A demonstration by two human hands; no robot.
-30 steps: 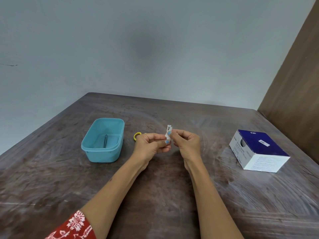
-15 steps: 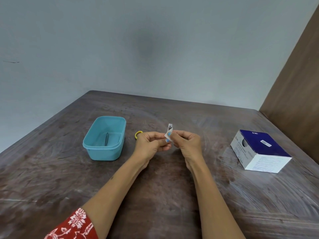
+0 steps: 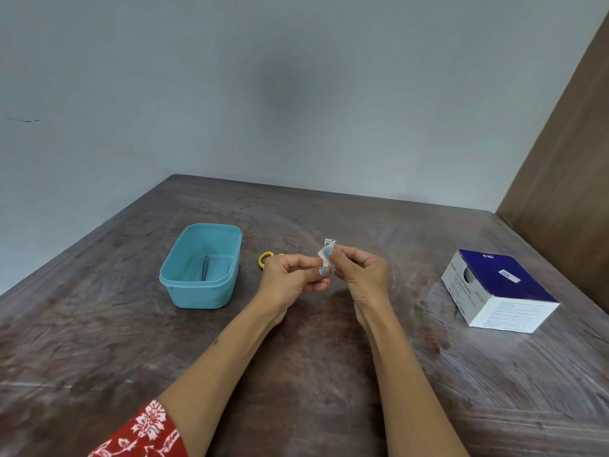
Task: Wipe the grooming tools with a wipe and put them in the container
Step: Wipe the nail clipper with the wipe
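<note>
Above the middle of the table my left hand [image 3: 294,279] and my right hand [image 3: 359,275] meet, both pinching a small white wipe [image 3: 327,253] that seems wrapped round a small metal tool; only its top end shows. A teal plastic container [image 3: 184,282] stands to the left with one thin metal tool [image 3: 205,267] lying in it. A yellow ring-shaped handle [image 3: 265,259] lies on the table just behind my left hand, mostly hidden by it.
A blue and white box of swabs [image 3: 501,290] lies on the right of the worn wooden table [image 3: 99,341]. A brown wooden panel [image 3: 566,159] rises at the right edge. A grey wall backs the table.
My hands stay together on the wipe, with only small finger shifts. The camera view has drifted slightly; nothing on the table moved.
</note>
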